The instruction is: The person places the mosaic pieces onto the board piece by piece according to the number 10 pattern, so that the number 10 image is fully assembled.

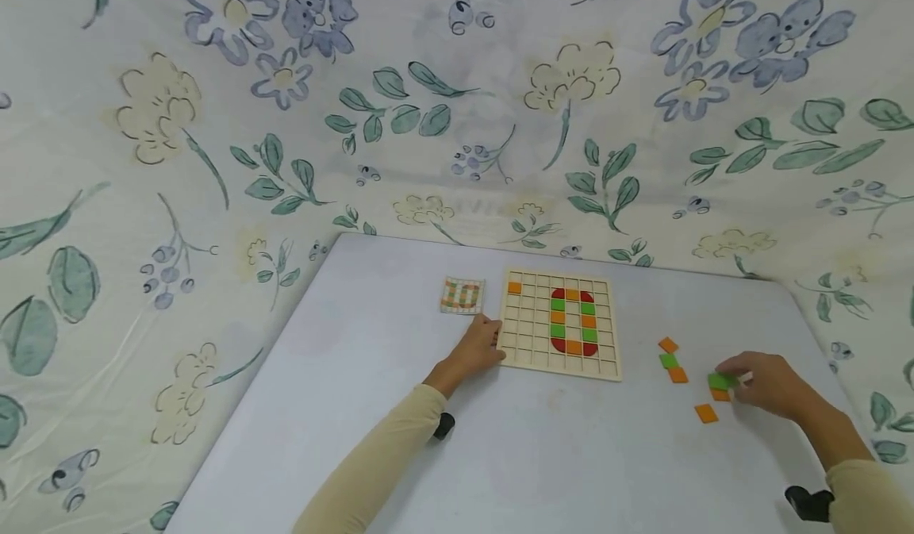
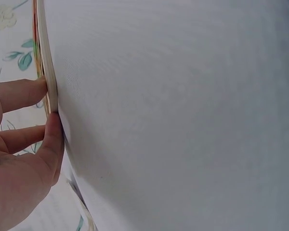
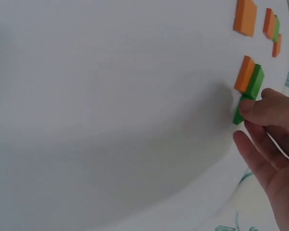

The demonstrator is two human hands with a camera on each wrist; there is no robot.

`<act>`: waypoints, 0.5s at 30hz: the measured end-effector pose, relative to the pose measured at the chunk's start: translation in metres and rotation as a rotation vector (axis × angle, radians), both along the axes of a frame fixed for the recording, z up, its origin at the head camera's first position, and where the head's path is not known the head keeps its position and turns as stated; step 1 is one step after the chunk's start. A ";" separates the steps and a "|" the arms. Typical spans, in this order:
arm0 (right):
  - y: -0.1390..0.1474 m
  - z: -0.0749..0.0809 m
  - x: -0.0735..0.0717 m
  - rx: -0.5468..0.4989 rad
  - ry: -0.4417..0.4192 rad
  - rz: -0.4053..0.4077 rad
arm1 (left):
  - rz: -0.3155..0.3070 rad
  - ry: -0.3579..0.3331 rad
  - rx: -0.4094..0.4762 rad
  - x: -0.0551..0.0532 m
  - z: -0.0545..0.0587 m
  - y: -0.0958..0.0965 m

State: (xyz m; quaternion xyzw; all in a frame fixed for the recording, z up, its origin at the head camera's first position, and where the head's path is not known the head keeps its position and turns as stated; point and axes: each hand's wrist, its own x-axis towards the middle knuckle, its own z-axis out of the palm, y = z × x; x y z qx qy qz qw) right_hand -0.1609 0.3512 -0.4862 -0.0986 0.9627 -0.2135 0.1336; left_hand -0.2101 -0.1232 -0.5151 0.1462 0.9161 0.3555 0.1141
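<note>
A wooden grid board (image 1: 528, 359) lies on the table, with red, green and orange tiles forming a ring on its right half. One more orange tile (image 1: 514, 288) sits near its top left corner. My left hand (image 1: 471, 351) grips the board's left edge between thumb and fingers; the left wrist view shows the fingertips right at the board's rim (image 2: 48, 62). Off to the right, my right hand (image 1: 774, 383) pinches a green tile (image 3: 239, 114) between thumb and index finger. Against that tile stand another green tile (image 3: 255, 82) and an orange tile (image 3: 244, 74).
A small pattern card (image 1: 462, 295) lies left of the board. Between board and right hand are a loose green tile (image 1: 668, 361) and several orange tiles, one nearer the front (image 1: 706, 413). Floral cloth (image 1: 500, 145) hangs behind the white table (image 1: 557, 462).
</note>
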 end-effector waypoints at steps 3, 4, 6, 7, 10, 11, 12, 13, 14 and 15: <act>0.000 -0.004 0.001 0.003 0.016 -0.012 | 0.006 -0.015 -0.007 0.000 0.001 0.001; 0.000 -0.005 0.001 0.001 0.020 -0.016 | 0.008 -0.017 -0.011 0.000 0.001 0.002; -0.001 -0.006 0.002 -0.006 0.028 -0.023 | 0.013 -0.023 -0.019 0.000 0.001 0.002; -0.001 -0.007 0.002 -0.006 0.036 -0.025 | 0.014 -0.026 -0.022 0.000 0.001 0.002; 0.000 -0.008 0.004 -0.007 0.062 -0.028 | 0.012 -0.018 -0.022 0.000 0.001 0.003; 0.001 -0.009 0.004 -0.006 0.073 -0.026 | 0.011 -0.018 -0.021 0.000 0.001 0.003; 0.002 -0.009 0.005 -0.007 0.079 -0.025 | 0.008 -0.014 -0.021 0.000 0.001 0.002; 0.003 -0.010 0.005 -0.005 0.081 -0.023 | 0.006 -0.011 -0.024 0.000 0.001 0.002; 0.004 -0.010 0.005 -0.003 0.082 -0.021 | 0.004 -0.006 -0.027 0.000 0.002 0.002; 0.005 -0.010 0.005 0.000 0.079 -0.024 | 0.002 -0.006 -0.028 0.001 0.002 0.002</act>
